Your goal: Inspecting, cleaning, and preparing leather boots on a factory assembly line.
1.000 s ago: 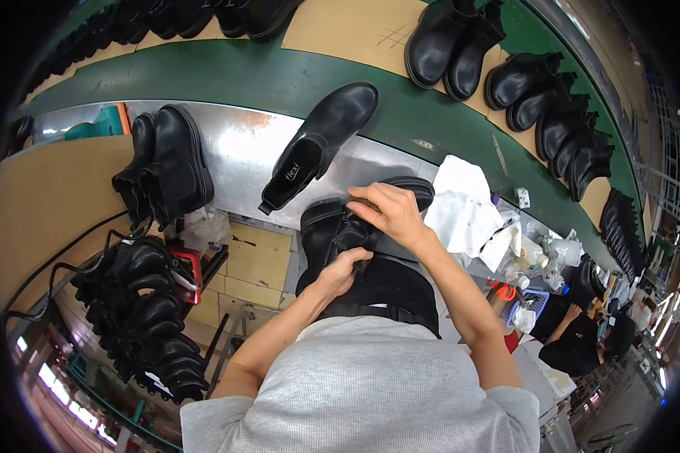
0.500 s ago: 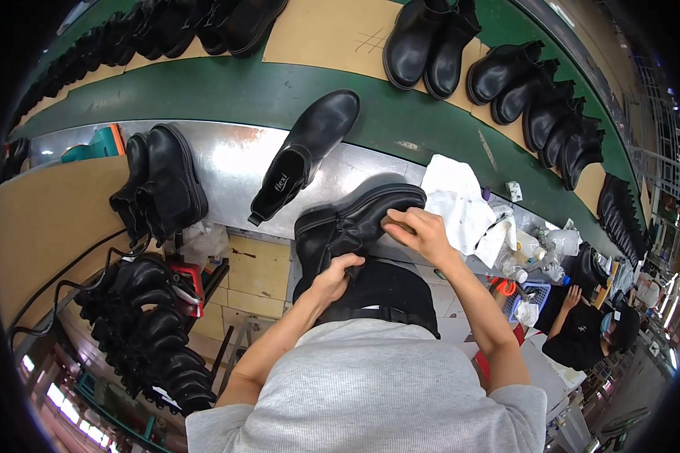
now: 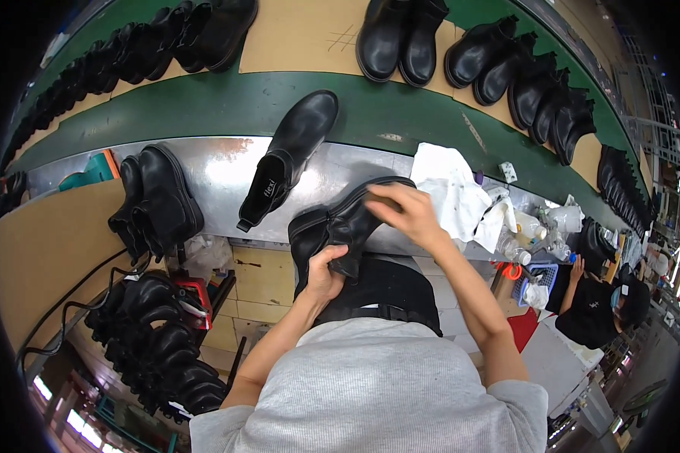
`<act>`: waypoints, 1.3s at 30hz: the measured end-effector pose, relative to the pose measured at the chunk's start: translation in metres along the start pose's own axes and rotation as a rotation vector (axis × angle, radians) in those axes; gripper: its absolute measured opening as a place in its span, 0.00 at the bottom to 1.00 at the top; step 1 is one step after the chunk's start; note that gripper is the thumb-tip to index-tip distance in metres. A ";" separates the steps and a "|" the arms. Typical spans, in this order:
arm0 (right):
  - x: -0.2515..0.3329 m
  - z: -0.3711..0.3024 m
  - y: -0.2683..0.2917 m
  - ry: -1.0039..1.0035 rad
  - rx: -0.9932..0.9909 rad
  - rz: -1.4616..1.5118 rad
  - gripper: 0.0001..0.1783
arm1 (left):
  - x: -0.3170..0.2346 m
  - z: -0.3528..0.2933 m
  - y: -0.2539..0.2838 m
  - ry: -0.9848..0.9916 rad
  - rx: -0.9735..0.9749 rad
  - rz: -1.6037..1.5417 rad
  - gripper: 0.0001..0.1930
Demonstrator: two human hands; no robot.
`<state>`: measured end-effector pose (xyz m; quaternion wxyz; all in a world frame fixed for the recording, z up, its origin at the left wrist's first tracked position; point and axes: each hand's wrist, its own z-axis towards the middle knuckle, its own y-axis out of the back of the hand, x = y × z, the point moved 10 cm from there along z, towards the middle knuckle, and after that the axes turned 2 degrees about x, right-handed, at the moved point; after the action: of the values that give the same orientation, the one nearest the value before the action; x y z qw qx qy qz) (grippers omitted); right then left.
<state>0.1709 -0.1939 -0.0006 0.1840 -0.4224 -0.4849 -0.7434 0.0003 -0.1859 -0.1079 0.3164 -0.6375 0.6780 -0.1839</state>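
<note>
A black ankle boot (image 3: pixel 307 232) lies tilted on its side at the bench's near edge, its sole facing away from me and its toe to the right. Gripping its shaft from below is my left hand (image 3: pixel 326 275), thumb pressed on the leather. My right hand (image 3: pixel 409 216) is over the toe part, fingers bent and pinched together; what they hold, if anything, is hidden. Beyond, a second black boot (image 3: pixel 307 123) rests with its toe on the green belt and its open top toward me. A crumpled white cloth (image 3: pixel 444 189) lies right of my right hand.
Black boots (image 3: pixel 397 45) line the green belt (image 3: pixel 196 109) on cardboard. One pair (image 3: pixel 162 192) stands left on the metal bench (image 3: pixel 223 170). Plastic bottles (image 3: pixel 533 226) and a blue basket (image 3: pixel 533 283) are at right, near a co-worker (image 3: pixel 593 313). More boots (image 3: pixel 159 340) sit lower left.
My right hand has shifted slightly left and up along the toe of the boot. My left hand keeps its grip. The whole view has shifted a little.
</note>
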 end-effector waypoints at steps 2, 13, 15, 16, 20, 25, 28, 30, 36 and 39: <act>0.022 0.014 -0.023 0.098 0.014 0.021 0.15 | 0.000 -0.003 0.001 0.001 0.000 -0.014 0.05; 0.001 -0.007 -0.015 -0.190 -0.126 -0.001 0.14 | -0.003 -0.001 -0.012 -0.017 0.046 -0.093 0.08; 0.008 -0.023 -0.015 -0.212 -0.124 0.018 0.14 | -0.005 -0.007 -0.001 -0.056 -0.076 -0.089 0.08; 0.000 -0.040 -0.012 -0.269 -0.089 -0.012 0.13 | -0.003 -0.003 0.007 -0.054 -0.087 -0.091 0.08; -0.016 -0.079 0.007 -0.349 -0.132 -0.044 0.14 | -0.010 -0.004 -0.007 -0.036 -0.057 -0.051 0.07; 0.006 -0.026 -0.008 -0.324 -0.179 0.022 0.15 | -0.002 -0.003 -0.009 -0.041 0.010 -0.052 0.09; -0.025 -0.079 0.002 -0.505 -0.201 0.064 0.14 | -0.022 -0.008 -0.010 -0.157 -0.076 -0.070 0.13; -0.050 -0.109 0.018 -0.638 -0.300 -0.088 0.15 | -0.031 -0.009 -0.017 -0.189 -0.037 -0.095 0.16; -0.065 -0.078 0.060 -0.607 -0.230 -0.543 0.28 | -0.035 0.005 -0.018 -0.210 0.035 -0.112 0.20; -0.108 -0.074 0.131 -0.598 -0.250 -0.714 0.43 | -0.029 0.014 -0.018 -0.153 0.005 -0.109 0.20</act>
<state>0.2897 -0.3337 -0.0266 -0.2823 -0.4439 -0.5382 -0.6585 0.0230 -0.1571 -0.1008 0.3585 -0.6849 0.6155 -0.1532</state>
